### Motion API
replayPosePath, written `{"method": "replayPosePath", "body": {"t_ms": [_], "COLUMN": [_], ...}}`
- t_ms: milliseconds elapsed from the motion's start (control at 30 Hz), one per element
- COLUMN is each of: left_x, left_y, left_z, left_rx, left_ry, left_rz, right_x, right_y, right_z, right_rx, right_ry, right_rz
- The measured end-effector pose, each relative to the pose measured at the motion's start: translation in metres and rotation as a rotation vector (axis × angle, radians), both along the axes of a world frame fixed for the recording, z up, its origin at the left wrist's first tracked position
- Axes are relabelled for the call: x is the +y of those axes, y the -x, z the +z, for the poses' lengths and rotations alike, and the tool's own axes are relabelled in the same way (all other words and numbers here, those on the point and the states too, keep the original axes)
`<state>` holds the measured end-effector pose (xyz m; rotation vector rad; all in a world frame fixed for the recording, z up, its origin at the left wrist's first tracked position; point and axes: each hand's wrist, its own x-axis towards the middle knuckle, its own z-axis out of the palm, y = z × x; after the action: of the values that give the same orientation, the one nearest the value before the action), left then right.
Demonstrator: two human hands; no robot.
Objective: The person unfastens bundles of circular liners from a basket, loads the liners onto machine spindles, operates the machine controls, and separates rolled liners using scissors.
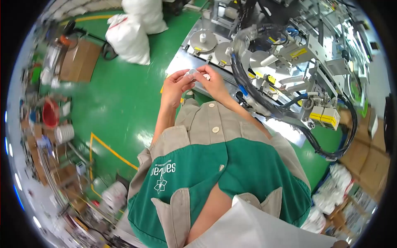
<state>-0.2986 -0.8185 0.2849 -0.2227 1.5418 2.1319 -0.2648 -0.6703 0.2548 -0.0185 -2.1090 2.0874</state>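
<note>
left hand (173, 86) and right hand (211, 82) hold small whitish pieces (192, 72) beside machinery (258, 62).

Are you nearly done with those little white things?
Picking up looks done: the small white pieces are in the left hand and right hand. Whether they're finished, I can't tell. Setting them down is probably left; they're up beside the machine.

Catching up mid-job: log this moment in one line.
left hand: fingers on small pale piece | right hand: same piece | machine: ahead, right
</note>
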Motion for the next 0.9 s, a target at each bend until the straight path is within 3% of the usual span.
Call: {"method": "replayPosePath", "body": {"t_ms": [100,167,433,567,700,833,900], "left_x": [-0.003,-0.006,0.011,0.021,0.035,0.050,0.053], "left_y": [0.055,0.089,0.167,0.184,0.185,0.171,0.168], "left_z": [0.008,0.006,0.001,-0.007,-0.016,-0.005,-0.017], "left_rx": [0.000,-0.100,-0.066,-0.218,-0.180,-0.100,-0.121], "left_ry": [-0.048,-0.176,0.041,-0.256,-0.221,-0.135,-0.148], "left_rz": [-0.194,-0.295,-0.591,-0.688,-0.651,-0.647,-0.598], "right_x": [0.000,-0.004,-0.016,-0.003,0.007,0.005,0.006], "right_y": [0.026,0.043,0.080,0.088,0.089,0.091,0.091], "right_z": [0.019,0.022,0.009,0.003,0.005,0.010,0.016], "right_rx": [-0.293,-0.303,-0.268,-0.242,-0.287,-0.296,-0.352], "right_ry": [0.212,0.274,0.350,0.442,0.382,0.031,-0.024], "right_rz": [-0.080,-0.185,-0.420,-0.524,-0.518,-0.586,-0.564]}}
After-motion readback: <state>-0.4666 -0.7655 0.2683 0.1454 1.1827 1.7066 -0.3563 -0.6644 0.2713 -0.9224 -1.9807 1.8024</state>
